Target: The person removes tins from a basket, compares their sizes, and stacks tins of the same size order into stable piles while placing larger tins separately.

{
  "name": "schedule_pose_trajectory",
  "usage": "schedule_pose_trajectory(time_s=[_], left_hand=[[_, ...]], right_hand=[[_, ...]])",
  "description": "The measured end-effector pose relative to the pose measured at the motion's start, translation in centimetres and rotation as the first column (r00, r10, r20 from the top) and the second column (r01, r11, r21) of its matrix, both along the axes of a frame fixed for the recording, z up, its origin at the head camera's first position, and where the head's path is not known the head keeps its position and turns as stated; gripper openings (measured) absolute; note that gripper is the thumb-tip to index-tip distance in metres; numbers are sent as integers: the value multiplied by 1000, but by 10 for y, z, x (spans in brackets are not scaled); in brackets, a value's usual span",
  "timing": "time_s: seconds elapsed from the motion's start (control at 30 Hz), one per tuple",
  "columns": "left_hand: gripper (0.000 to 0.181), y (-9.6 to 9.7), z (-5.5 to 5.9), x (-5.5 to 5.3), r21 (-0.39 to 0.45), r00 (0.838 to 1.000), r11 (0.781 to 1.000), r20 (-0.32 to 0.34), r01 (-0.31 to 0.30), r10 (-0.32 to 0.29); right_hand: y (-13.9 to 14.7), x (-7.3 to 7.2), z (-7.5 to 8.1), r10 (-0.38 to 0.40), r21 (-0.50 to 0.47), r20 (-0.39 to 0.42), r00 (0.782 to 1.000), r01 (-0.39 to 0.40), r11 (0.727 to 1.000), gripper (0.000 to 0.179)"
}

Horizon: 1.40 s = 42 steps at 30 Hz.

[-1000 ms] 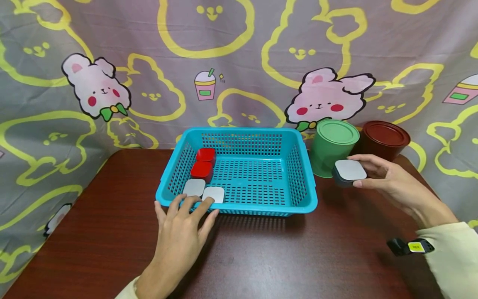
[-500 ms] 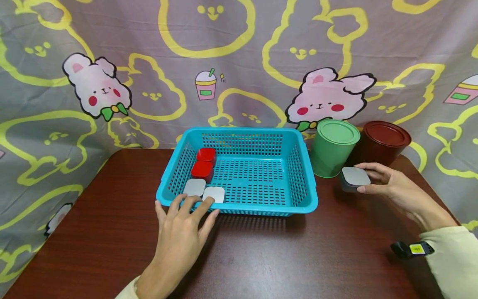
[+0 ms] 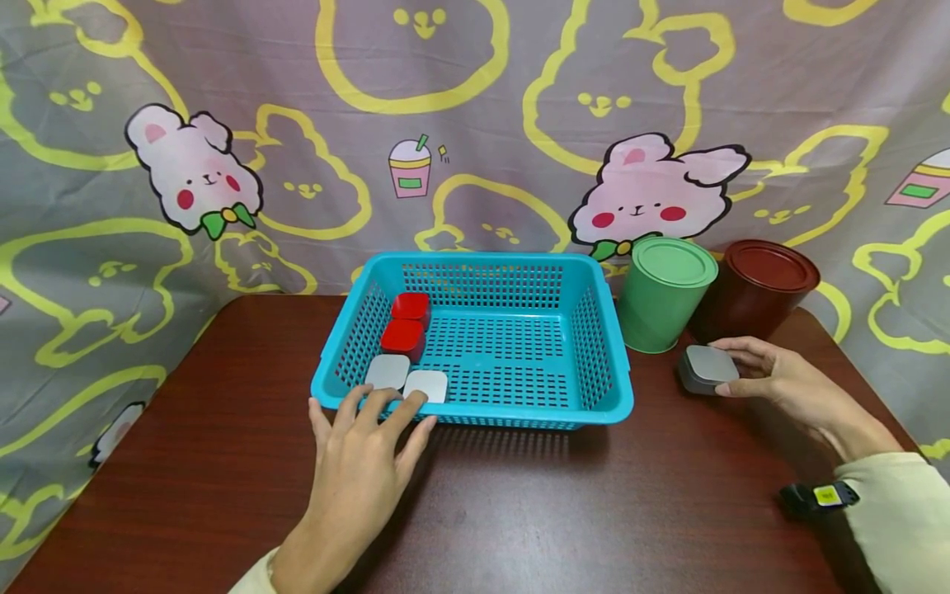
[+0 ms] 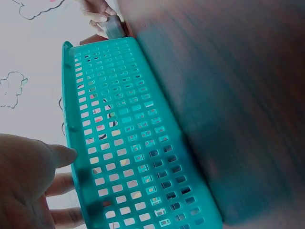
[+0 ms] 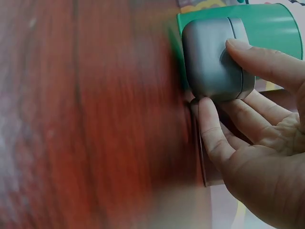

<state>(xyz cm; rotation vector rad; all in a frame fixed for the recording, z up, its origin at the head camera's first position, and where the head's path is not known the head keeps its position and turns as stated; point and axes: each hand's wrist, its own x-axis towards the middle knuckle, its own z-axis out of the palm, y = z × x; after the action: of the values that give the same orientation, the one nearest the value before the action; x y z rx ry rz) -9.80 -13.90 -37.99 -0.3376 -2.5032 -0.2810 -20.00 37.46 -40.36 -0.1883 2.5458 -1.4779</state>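
In the head view my right hand holds a small square tin with rounded corners, low at the table's right side. The right wrist view shows thumb and fingers on the grey metal tin, its lid seam visible. My left hand grips the near rim of a blue-green plastic basket, fingers over the rim and thumb at the outer side. Inside, along the left, sit two red tins and two white-topped tins. My left fingertips partly cover the nearer white ones.
Beside the basket's right end stands a green can. A dark red can is just right of it. The dark wooden table ends against a patterned curtain at the back.
My right hand has moved the grey tin down and slightly right, away from the green can toward the tabletop. The left hand and basket stay where they were.
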Motion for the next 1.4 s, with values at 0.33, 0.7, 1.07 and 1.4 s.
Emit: schedule_pose_trajectory(time_s=[0.33, 0.7, 1.07, 1.4], left_hand=[[29, 0, 0, 0, -11, 1000, 1000, 1, -3, 3], [29, 0, -1, 0, -15, 1000, 1000, -7, -3, 3], [29, 0, -1, 0, -8, 1000, 1000, -10, 5, -5], [30, 0, -1, 0, -2, 1000, 1000, -10, 5, -5]], right_hand=[[2, -1, -6, 10, 57, -43, 999, -7, 998, 52], [2, -2, -6, 9, 103, -36, 999, -6, 995, 61], [7, 4, 0, 20, 90, -101, 995, -11, 996, 64], [5, 8, 18, 48, 45, -125, 991, -43, 998, 57]])
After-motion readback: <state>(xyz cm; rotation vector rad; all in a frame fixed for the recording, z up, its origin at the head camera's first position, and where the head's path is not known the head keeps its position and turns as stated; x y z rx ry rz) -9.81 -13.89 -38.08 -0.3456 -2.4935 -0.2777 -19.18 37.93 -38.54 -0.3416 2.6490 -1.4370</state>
